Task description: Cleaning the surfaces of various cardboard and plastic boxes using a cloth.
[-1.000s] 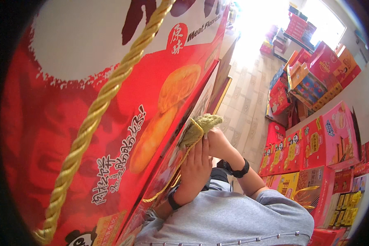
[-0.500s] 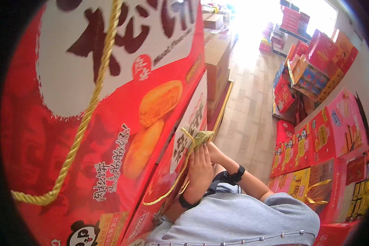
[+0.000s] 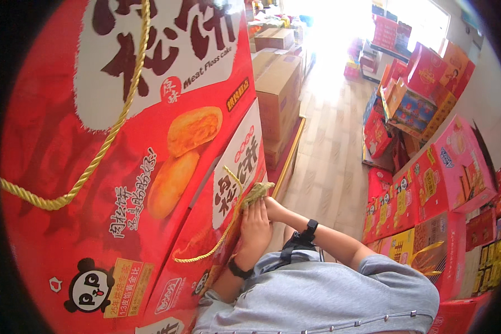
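My left hand [image 3: 255,225] lies with its fingers stretched out and close together against a bunched olive-green cloth [image 3: 256,193], beside the face of a red gift box [image 3: 197,245]. Close by, my right hand [image 3: 273,209] is closed at the cloth's lower right side; its fingers are partly hidden behind the left hand. The cloth's crumpled top sticks out past the fingertips. A twisted gold cord handle [image 3: 217,249] hangs on this box, next to the left hand. Nearer and larger, another red box [image 3: 111,189] fills the left side, with its own gold cord [image 3: 108,136] across it.
Brown cartons [image 3: 278,83] are stacked beyond the red boxes, by a gold-edged shelf rim [image 3: 292,158]. A tiled floor aisle [image 3: 328,133] runs toward a bright far end. Along the right stand pink and red gift boxes [image 3: 465,167] and an open-topped blue-patterned box [image 3: 409,108].
The view has shifted, so the boxes and both hands sit further left in the picture. The hands remain together at the cloth beside the red box.
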`<state>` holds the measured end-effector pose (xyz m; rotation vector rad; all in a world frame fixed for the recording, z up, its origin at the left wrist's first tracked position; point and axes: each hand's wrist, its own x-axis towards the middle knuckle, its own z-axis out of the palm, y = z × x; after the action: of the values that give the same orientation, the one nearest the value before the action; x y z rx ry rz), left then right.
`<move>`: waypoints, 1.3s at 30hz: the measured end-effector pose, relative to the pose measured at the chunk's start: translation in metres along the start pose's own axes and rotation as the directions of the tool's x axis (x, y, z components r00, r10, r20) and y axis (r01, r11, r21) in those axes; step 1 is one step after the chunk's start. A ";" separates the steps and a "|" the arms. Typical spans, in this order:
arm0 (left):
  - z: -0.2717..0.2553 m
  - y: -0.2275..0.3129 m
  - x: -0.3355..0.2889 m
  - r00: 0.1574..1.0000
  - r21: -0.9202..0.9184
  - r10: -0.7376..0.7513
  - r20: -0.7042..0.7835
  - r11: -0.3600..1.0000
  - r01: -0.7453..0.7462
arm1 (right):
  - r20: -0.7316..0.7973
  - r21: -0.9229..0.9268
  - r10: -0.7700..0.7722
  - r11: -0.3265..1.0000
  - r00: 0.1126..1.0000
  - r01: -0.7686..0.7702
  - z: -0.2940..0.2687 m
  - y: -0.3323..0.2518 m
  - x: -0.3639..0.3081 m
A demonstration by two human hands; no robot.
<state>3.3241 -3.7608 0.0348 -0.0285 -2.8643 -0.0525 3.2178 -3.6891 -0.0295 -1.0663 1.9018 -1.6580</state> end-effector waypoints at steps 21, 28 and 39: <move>-0.101 0.010 -0.108 0.932 -0.072 -0.323 0.166 0.938 0.338 | 0.441 0.004 -0.226 0.968 0.868 0.251 0.085 -0.074 -0.045; -0.112 0.014 -0.116 0.902 -0.072 -0.351 0.250 0.923 0.379 | 0.510 -0.013 -0.198 0.971 0.837 0.238 0.086 -0.080 -0.043; -0.074 0.024 -0.064 0.955 -0.125 -0.207 0.211 0.964 0.236 | 0.283 -0.272 0.087 0.962 0.955 -0.007 0.018 -0.073 -0.050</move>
<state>3.4066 -3.7409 0.0890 0.2752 -3.0403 -0.3261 3.2826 -3.6637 0.0272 -1.2787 1.9682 -1.1597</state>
